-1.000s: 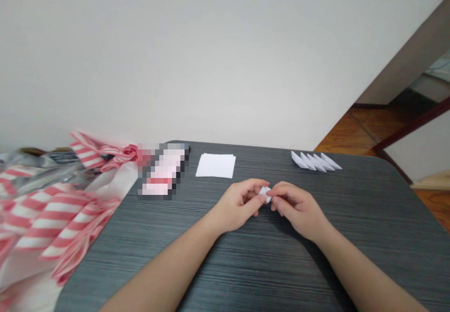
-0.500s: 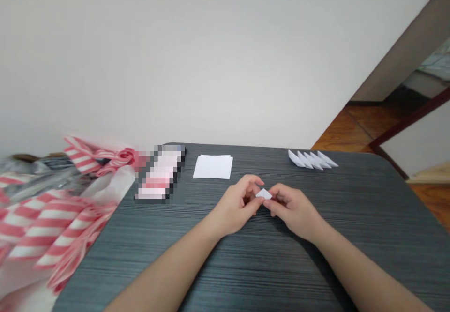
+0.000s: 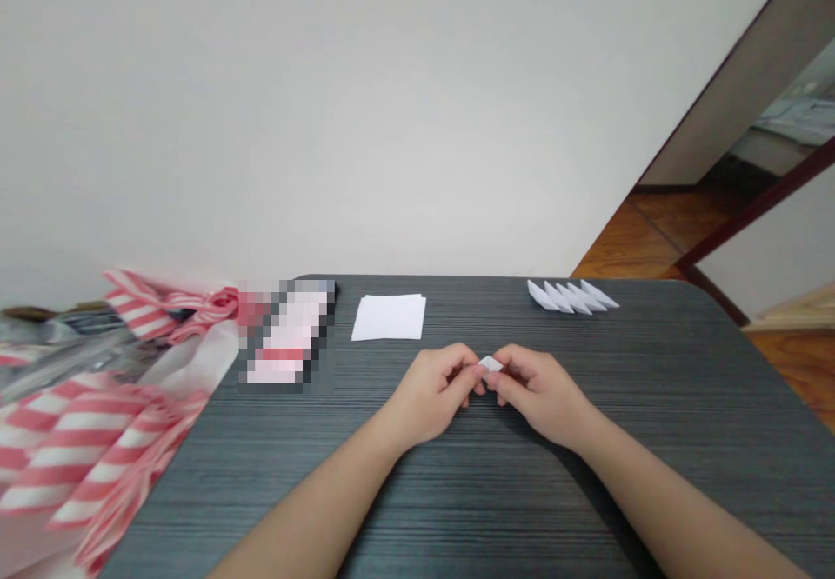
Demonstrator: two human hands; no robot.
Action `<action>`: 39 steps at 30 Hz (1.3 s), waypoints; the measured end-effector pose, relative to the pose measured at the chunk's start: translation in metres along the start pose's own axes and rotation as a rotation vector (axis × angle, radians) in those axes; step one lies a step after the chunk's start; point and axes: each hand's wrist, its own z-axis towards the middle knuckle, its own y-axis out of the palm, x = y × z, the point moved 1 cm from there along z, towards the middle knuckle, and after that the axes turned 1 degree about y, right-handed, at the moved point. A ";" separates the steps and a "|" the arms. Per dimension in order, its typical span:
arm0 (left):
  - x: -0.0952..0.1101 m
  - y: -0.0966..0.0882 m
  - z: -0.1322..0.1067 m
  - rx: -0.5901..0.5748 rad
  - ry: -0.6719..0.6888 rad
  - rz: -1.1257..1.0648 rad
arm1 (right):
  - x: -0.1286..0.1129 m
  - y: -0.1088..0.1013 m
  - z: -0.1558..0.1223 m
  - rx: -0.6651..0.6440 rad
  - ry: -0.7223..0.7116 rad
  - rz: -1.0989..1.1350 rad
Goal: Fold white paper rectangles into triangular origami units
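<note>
One white wall (image 3: 391,109) fills the upper field. An orange-brown wooden floor (image 3: 652,236) shows at upper right, beyond the far edge of a dark grey, wood-grained worktop (image 3: 496,509). The worktop's far right corner is rounded, and its surface runs on to the right of the forearms and past the lower frame. At left, red-and-white striped plastic bags (image 3: 84,440) overlap the worktop edge and are cut off by the frame. Beside them lies a packet (image 3: 287,336), pixelated and unreadable. Further right are a stack of white paper sheets (image 3: 389,318) and, along the far edge, a row of overlapping folded white paper pieces (image 3: 572,296). At centre, the left hand (image 3: 430,401) and right hand (image 3: 541,396) meet, both in a narrow grip, pinching one small folded white paper piece (image 3: 490,363) between the fingertips (image 3: 481,370), which hide most of it.
</note>
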 end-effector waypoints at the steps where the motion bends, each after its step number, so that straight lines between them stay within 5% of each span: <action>1: 0.000 0.000 0.000 0.001 0.009 0.003 | -0.001 0.000 0.000 -0.008 -0.003 -0.024; 39: -0.002 0.000 -0.001 -0.015 0.047 0.102 | -0.010 -0.005 -0.002 -0.028 0.020 -0.053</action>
